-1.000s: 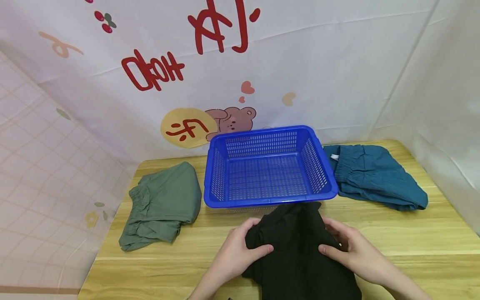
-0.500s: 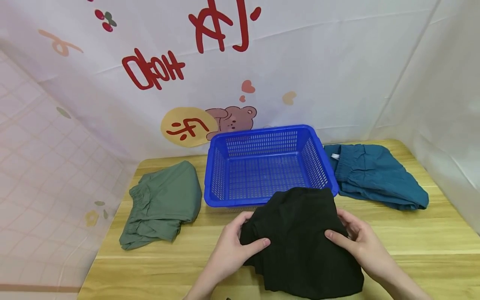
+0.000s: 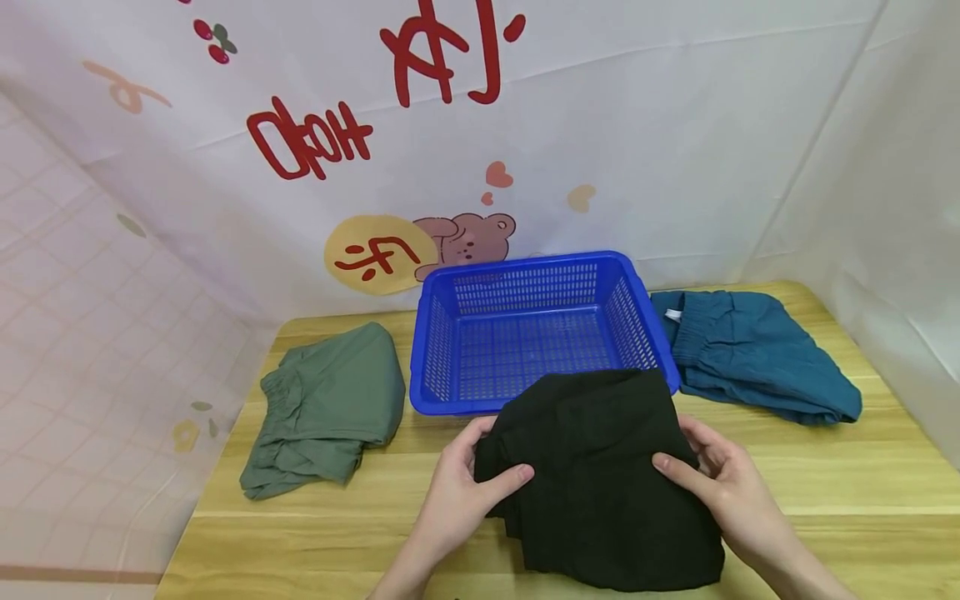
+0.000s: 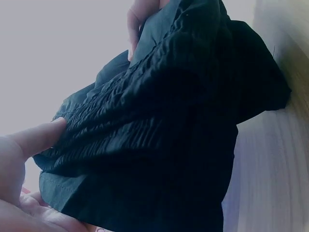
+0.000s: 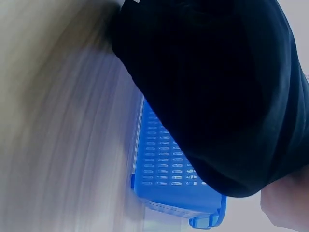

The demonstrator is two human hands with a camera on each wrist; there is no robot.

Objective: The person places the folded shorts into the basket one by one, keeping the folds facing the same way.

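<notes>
Wooden table (image 3: 862, 492) under it all: green shorts (image 3: 326, 408) lie far left, then the left hand (image 3: 457, 487) pinches the black garment (image 3: 600, 475) before the blue basket (image 3: 532, 333), right hand (image 3: 723, 487) gripping its other edge; teal shorts (image 3: 750, 354) far right.

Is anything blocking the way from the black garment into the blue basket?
Nothing visible does. Both hands, left hand and right hand, grip the black garment, whose far edge already overlaps the near rim of the blue basket, which holds nothing.
</notes>
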